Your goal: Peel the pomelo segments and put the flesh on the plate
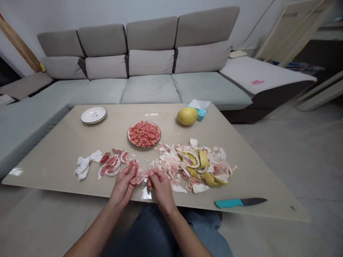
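- Pomelo segment (142,175): pink flesh, torn membrane; long axis runs left-right, between the hands, above the table's near edge.
- Left hand (122,187): pinching the segment's left end.
- Right hand (160,189): pinching its right end; neither hand clearly nearer.
- Peeled segments (112,165): just left.
- Rind pile (198,167): just right.
- White plate (128,134): far, heaped with pink pulp (144,134).
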A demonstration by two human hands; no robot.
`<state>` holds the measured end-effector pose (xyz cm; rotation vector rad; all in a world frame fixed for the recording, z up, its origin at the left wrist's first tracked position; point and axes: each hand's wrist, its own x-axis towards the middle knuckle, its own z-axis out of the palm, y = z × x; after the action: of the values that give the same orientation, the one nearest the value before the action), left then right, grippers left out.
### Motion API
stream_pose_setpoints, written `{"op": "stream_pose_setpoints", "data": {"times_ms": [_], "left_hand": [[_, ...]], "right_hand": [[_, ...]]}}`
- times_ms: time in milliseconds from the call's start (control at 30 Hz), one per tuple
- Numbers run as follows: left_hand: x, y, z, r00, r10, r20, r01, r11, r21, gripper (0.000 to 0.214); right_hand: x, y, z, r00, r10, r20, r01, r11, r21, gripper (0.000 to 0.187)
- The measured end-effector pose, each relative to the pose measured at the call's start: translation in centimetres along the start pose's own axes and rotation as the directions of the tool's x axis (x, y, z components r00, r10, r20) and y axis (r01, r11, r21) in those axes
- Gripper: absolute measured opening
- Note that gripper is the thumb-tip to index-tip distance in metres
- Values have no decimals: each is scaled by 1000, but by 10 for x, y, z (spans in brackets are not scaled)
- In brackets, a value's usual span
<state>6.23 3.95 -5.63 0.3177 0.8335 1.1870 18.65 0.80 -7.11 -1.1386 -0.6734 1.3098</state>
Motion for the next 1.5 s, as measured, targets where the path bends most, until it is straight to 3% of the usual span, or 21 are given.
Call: {"op": "stream_pose_setpoints", "data": {"times_ms": [233, 633, 1000, 1200, 1300, 1500], "left_hand": [[7, 6, 1, 986, -119, -119, 104, 987, -124, 18], [23, 14, 4, 958, -223, -179, 169, 947, -273, 27], [40, 2, 4, 955, -241, -173, 170, 923, -346, 22], [48, 17, 0, 965, -192, -179, 106, 910, -400, 32], [49, 24, -1, 978, -147, -148, 77, 915, -396, 28], [34, 16, 4, 980, -193, 52, 200, 962, -187, 15]], "right_hand": [[-1, 9, 4, 997, -10, -70, 11, 1000, 21, 24], [-6, 18, 11, 983, -94, -159, 88, 995, -43, 18], [-18, 22, 25, 958, -178, -226, 162, 983, -84, 22], [-23, 10, 19, 941, -243, -235, 231, 970, -78, 23], [-18, -5, 7, 941, -250, -230, 245, 968, -53, 25], [3, -20, -8, 995, -84, -59, 89, 993, 80, 28]]}}
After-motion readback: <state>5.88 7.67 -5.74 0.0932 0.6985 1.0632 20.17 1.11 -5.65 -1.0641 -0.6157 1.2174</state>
